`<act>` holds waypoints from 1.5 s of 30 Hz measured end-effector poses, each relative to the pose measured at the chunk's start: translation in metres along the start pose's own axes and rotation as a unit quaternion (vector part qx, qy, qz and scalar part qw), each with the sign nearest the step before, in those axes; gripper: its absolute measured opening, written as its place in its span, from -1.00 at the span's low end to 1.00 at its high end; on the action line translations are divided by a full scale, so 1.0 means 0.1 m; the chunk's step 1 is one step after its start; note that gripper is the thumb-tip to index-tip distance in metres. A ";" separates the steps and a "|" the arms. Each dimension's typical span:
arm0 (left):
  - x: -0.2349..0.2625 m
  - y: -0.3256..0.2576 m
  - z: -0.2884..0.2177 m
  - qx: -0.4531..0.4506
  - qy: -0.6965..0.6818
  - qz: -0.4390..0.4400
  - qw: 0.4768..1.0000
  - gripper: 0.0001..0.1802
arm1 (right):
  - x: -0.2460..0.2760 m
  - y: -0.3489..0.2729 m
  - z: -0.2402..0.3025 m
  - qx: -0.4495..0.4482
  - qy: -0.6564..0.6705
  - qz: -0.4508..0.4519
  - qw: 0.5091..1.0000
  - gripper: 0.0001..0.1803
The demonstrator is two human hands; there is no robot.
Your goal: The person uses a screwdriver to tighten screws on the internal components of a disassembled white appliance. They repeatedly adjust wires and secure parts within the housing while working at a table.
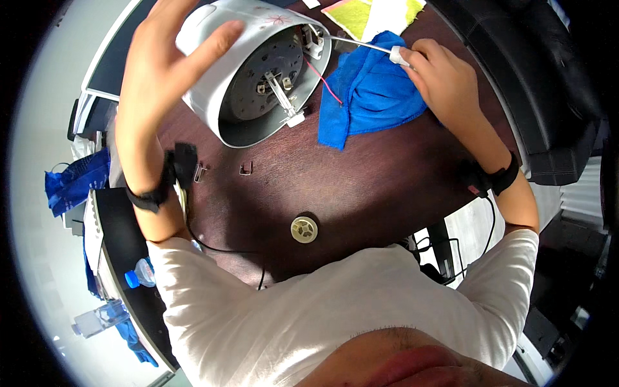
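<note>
A white appliance body, which looks like a rice cooker, lies on its side with its open underside facing me. Inside are a round dark metal plate, a metal bracket and a loose pink wire. My right hand grips the white handle of a screwdriver. The screwdriver's thin shaft points left, its tip at the fittings by the body's upper right rim. My left hand is in front of the body's left side, thumb spread; whether it touches cannot be told.
A crumpled blue cloth lies right of the body, with a yellow-green and white cloth behind. On the brown table are a round cream part and small metal clips. A black cable crosses the near left; a black sofa stands right.
</note>
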State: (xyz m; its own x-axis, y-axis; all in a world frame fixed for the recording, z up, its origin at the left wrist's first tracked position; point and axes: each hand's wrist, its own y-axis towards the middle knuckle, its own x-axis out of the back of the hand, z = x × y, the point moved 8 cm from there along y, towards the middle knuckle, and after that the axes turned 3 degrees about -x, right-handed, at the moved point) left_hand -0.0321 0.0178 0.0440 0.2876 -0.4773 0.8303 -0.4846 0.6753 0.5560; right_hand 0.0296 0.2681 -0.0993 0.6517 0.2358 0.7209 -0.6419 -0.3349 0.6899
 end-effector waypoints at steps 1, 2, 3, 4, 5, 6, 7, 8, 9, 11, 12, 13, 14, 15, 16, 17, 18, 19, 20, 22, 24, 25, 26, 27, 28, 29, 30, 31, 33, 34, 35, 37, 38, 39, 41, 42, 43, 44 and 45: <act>-0.12 0.03 0.09 -0.049 0.051 0.044 0.997 -0.39 | 0.00 -0.01 0.01 0.000 -0.005 -0.001 1.000 -0.70; -0.24 0.00 0.17 -0.083 0.100 0.084 0.988 -0.22 | 0.02 -0.01 0.01 -0.002 -0.007 -0.013 1.000 -0.70; -0.35 -0.05 0.33 -0.036 0.011 0.104 0.994 -0.15 | 0.02 -0.01 0.04 0.008 -0.025 -0.014 1.000 -0.71; -0.47 -0.11 0.45 0.011 -0.079 0.123 0.989 -0.09 | 0.03 -0.01 0.07 0.015 -0.038 -0.024 0.999 -0.72; -0.58 -0.16 0.41 -0.071 0.086 0.164 0.980 -0.09 | 0.05 0.00 0.09 0.023 -0.052 -0.033 0.998 -0.72; -0.62 -0.20 0.44 -0.061 0.083 0.158 0.982 -0.10 | 0.04 0.00 0.10 0.025 -0.063 -0.026 0.997 -0.71; -0.64 -0.23 0.44 -0.050 0.080 0.152 0.984 -0.10 | 0.04 0.00 0.11 0.028 -0.072 -0.019 0.997 -0.70; -0.64 -0.24 0.43 -0.038 0.077 0.145 0.986 -0.10 | 0.04 0.01 0.12 0.032 -0.082 -0.013 0.996 -0.69; -0.64 -0.22 0.37 -0.061 0.078 0.134 0.986 -0.15 | 0.03 0.01 0.12 0.037 -0.087 -0.003 0.996 -0.71; -0.63 -0.18 0.29 -0.064 0.103 0.130 0.984 -0.19 | 0.01 0.01 0.08 0.045 -0.098 0.010 0.994 -0.74; -0.62 -0.15 0.25 -0.066 0.115 0.129 0.983 -0.20 | 0.00 0.02 0.01 0.019 -0.058 0.010 0.998 -0.73; -0.62 -0.13 0.23 -0.063 0.118 0.131 0.982 -0.21 | -0.03 0.02 -0.06 -0.009 -0.011 0.007 1.000 -0.73; -0.63 -0.13 0.22 -0.061 0.122 0.132 0.982 -0.22 | -0.07 0.02 -0.14 -0.044 0.038 0.007 0.998 -0.73; -0.64 -0.13 0.21 -0.059 0.125 0.135 0.981 -0.23 | -0.11 -0.01 -0.18 -0.072 0.081 0.004 0.994 -0.73; -0.64 -0.14 0.22 -0.055 0.122 0.134 0.982 -0.23 | -0.17 -0.04 -0.21 -0.107 0.127 0.004 0.986 -0.73; -0.65 -0.16 0.23 -0.051 0.120 0.133 0.983 -0.22 | -0.24 -0.06 -0.24 -0.134 0.175 0.000 0.975 -0.73; -0.65 -0.18 0.26 -0.046 0.117 0.131 0.983 -0.22 | -0.32 -0.08 -0.26 -0.166 0.220 0.007 0.961 -0.73; -0.66 -0.19 0.29 -0.044 0.125 0.130 0.983 -0.22 | -0.40 -0.09 -0.27 -0.193 0.266 0.011 0.944 -0.73; -0.66 -0.20 0.31 -0.041 0.134 0.129 0.982 -0.22 | -0.47 -0.11 -0.28 -0.226 0.311 0.016 0.923 -0.73; -0.65 -0.17 0.33 -0.038 0.149 0.120 0.981 -0.22 | -0.76 -0.21 -0.27 -0.350 0.488 0.103 0.793 -0.78; -0.62 -0.13 0.28 -0.036 0.156 0.107 0.981 -0.22 | -0.94 -0.37 -0.15 -0.459 0.638 0.184 0.591 -0.78; -0.62 -0.10 0.23 -0.033 0.151 0.110 0.982 -0.22 | -0.96 -0.38 -0.10 -0.470 0.650 0.200 0.563 -0.76; -0.61 -0.08 0.18 -0.029 0.147 0.112 0.982 -0.22 | -0.94 -0.40 -0.13 -0.494 0.627 0.198 0.569 -0.76; -0.60 -0.05 0.10 -0.025 0.142 0.113 0.983 -0.22 | -0.93 -0.39 -0.15 -0.495 0.620 0.200 0.575 -0.77; -0.55 -0.03 0.07 0.000 0.139 0.094 0.986 -0.29 | -0.91 -0.37 -0.15 -0.483 0.625 0.192 0.582 -0.77; -0.51 -0.03 0.02 0.024 0.136 0.074 0.988 -0.35 | -0.81 -0.27 -0.22 -0.432 0.529 0.156 0.714 -0.76; -0.47 -0.03 -0.01 0.038 0.121 0.073 0.989 -0.34 | -0.68 -0.17 -0.23 -0.355 0.429 0.103 0.824 -0.76; -0.44 -0.03 -0.03 0.052 0.107 0.071 0.990 -0.33 | -0.54 -0.08 -0.17 -0.264 0.318 0.047 0.909 -0.75; -0.43 -0.01 -0.05 0.049 0.065 0.098 0.992 -0.23 | -0.44 -0.06 -0.07 -0.171 0.204 -0.011 0.964 -0.73; -0.42 -0.01 -0.05 0.045 0.047 0.108 0.992 -0.20 | -0.41 -0.06 -0.01 -0.133 0.148 -0.036 0.979 -0.72; -0.41 0.02 -0.03 0.034 0.036 0.111 0.993 -0.22 | -0.45 -0.09 -0.05 -0.155 0.152 -0.020 0.976 -0.70; -0.42 -0.01 0.01 0.041 0.028 0.127 0.991 -0.23 | -0.63 -0.16 -0.16 -0.242 0.255 0.055 0.935 -0.72; -0.42 -0.04 0.04 0.059 0.029 0.139 0.988 -0.23 | -0.75 -0.22 -0.21 -0.299 0.306 0.108 0.897 -0.72; -0.43 -0.06 0.05 0.067 0.034 0.140 0.987 -0.23 | -0.88 -0.30 -0.25 -0.369 0.437 0.144 0.808 -0.73; -0.43 -0.10 0.05 0.074 0.049 0.128 0.988 -0.23 | -1.12 -0.47 -0.14 -0.495 0.648 0.213 0.538 -0.73; -0.43 -0.12 0.05 0.073 0.053 0.122 0.988 -0.22 | -1.15 -0.51 -0.08 -0.520 0.684 0.227 0.458 -0.73; -0.42 -0.12 0.04 0.073 0.057 0.117 0.989 -0.21 | -1.17 -0.55 -0.01 -0.545 0.715 0.227 0.374 -0.74; -0.42 -0.13 0.04 0.072 0.062 0.111 0.989 -0.20 | -1.17 -0.58 0.07 -0.565 0.741 0.224 0.286 -0.74; -0.41 -0.13 0.04 0.066 0.061 0.106 0.990 -0.20 | -1.15 -0.56 0.11 -0.557 0.753 0.223 0.269 -0.71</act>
State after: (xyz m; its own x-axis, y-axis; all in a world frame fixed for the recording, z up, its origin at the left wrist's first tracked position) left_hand -0.0408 0.0266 0.0024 0.2621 -0.2556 0.9306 -0.6468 0.6691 0.3660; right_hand -0.0043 0.2496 -0.2215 0.0447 0.7826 -0.6209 -0.7898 -0.3528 -0.5017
